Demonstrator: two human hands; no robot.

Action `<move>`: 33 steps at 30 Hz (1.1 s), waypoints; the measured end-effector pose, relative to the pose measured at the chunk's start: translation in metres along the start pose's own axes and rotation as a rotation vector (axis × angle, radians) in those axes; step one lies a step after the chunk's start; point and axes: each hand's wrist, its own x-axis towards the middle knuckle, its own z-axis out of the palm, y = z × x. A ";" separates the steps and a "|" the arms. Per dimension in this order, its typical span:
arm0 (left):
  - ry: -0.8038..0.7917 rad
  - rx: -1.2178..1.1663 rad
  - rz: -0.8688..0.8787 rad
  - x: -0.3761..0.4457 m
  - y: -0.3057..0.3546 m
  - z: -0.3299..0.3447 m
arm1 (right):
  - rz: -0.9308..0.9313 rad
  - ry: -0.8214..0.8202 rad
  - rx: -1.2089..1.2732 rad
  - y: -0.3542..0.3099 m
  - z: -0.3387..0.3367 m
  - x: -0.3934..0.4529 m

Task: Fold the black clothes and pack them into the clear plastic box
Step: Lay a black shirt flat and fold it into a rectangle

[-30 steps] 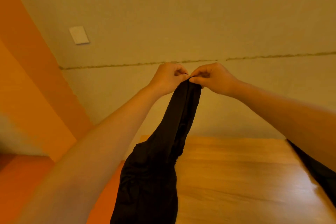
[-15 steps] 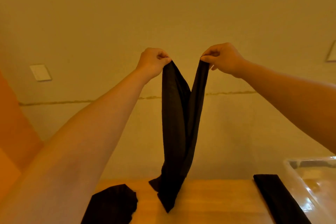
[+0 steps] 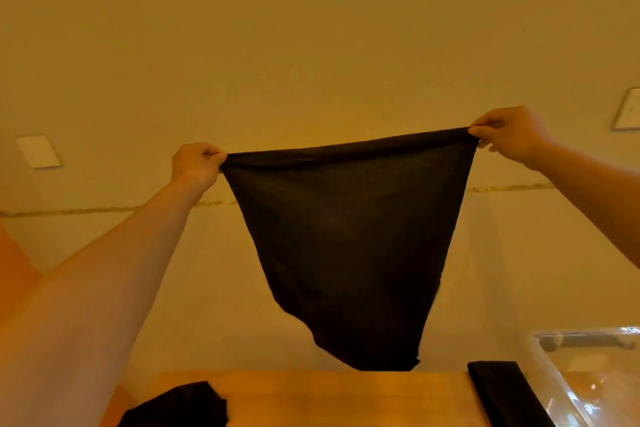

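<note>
A black garment [image 3: 346, 239] hangs spread out in the air above the wooden table [image 3: 346, 399]. My left hand [image 3: 195, 165] pinches its upper left corner and my right hand [image 3: 509, 135] pinches its upper right corner, so the top edge is stretched taut between them. The cloth narrows downward and its lowest tip hangs just above the table's far edge. A clear plastic box [image 3: 554, 357] stands at the lower right. A folded black piece [image 3: 502, 392] lies on the table right beside the box's left wall.
Another crumpled black garment [image 3: 180, 407] lies at the table's front left. A plain wall is close behind the table, with a white switch plate [image 3: 38, 151] at left and a framed panel [image 3: 628, 109] at right.
My hands have moved far apart, spreading the hanging garment from a narrow strip into a wide sheet. It has also lifted off the table.
</note>
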 end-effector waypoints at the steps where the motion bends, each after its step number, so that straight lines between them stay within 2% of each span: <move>1: -0.002 -0.020 -0.009 0.000 -0.005 0.001 | 0.003 -0.007 -0.002 0.006 0.000 0.001; 6: -0.010 -0.053 0.020 -0.007 -0.015 0.004 | -0.007 -0.028 0.029 0.023 0.007 -0.004; 14: -0.133 -0.236 -0.081 -0.051 -0.049 -0.025 | 0.028 -0.175 0.116 0.051 0.010 -0.063; 17: -0.197 -0.302 -0.089 -0.081 -0.069 -0.038 | 0.027 -0.238 0.093 0.065 0.014 -0.099; 23: -0.329 -0.278 -0.163 -0.153 -0.114 -0.064 | 0.031 -0.377 -0.007 0.081 0.021 -0.182; 30: -0.438 -0.277 -0.220 -0.243 -0.167 -0.104 | 0.100 -0.433 0.047 0.083 0.011 -0.299; 33: -0.517 -0.262 -0.250 -0.286 -0.194 -0.118 | 0.081 -0.386 0.037 0.086 0.013 -0.350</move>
